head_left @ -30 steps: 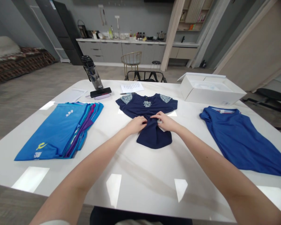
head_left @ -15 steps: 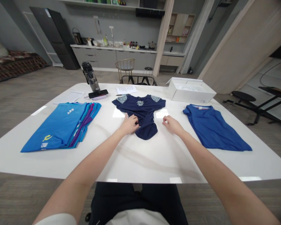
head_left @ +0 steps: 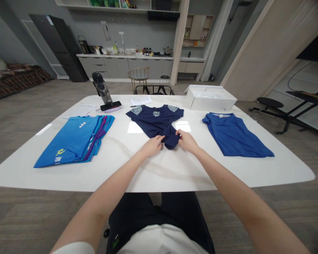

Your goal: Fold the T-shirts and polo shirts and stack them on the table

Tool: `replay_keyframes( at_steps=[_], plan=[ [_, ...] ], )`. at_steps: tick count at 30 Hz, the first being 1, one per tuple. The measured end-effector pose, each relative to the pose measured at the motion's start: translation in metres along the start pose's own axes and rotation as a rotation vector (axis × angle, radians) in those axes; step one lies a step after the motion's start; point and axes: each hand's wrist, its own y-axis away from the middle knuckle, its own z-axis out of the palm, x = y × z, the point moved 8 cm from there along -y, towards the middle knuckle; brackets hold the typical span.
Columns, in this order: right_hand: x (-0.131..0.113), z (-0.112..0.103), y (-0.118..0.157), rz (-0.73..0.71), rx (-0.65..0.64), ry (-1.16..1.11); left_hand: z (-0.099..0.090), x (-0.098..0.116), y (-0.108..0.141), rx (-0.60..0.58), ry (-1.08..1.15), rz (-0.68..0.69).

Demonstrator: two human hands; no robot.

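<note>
From the head camera I'm getting a good view of the whole table, but the lower part of the navy T-shirt (head_left: pixel 155 121) is hard to make out: it is bunching into a narrow gathered end near the middle of the frame, and fingers are covering part of it, so I can't tell how the fabric is folding underneath. The shirt is lying near the far edge of the white tabletop (head_left: pixel 159 176), its patterned shoulder panels toward the upper part of the frame and its gathered end sitting between the two hands. The left hand (head_left: pixel 152 147) is lying palm down with its fingers close together, their tips (head_left: pixel 162 138) touching the shirt's lower left side. The right hand (head_left: pixel 187 141) is also palm down, its fingers (head_left: pixel 179 133) resting on the gathered fabric. I can't tell whether either hand is pinching or only pressing. To the left, a stack of blue and purple shirts (head_left: pixel 71 141) is lying flat, and to the right a royal-blue shirt (head_left: pixel 234 135) is spreading out beside an open white box (head_left: pixel 210 98). Along the far edge I'm seeing a water bottle (head_left: pixel 102 88), a phone (head_left: pixel 110 105), papers (head_left: pixel 141 100) and a pen (head_left: pixel 136 106).
</note>
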Motion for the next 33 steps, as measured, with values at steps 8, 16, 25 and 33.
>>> replay_keyframes(
  at_steps=[8, 16, 25, 33],
  plan=[
    [0.059, -0.029, 0.039, 0.085, -0.165, 0.112, -0.022, -0.019, 0.032, 0.01, -0.141, -0.043],
    [-0.016, -0.008, 0.061, -0.189, -0.119, -0.008, -0.011, 0.007, 0.033, 0.01, -0.066, 0.011],
    [-0.063, 0.038, 0.061, -0.166, -0.17, 0.314, 0.0, 0.017, 0.03, 0.09, -0.049, -0.087],
    [-0.013, 0.0, 0.063, 0.117, -0.126, 0.043, -0.016, -0.003, 0.052, 0.018, -0.122, -0.029]
  ],
)
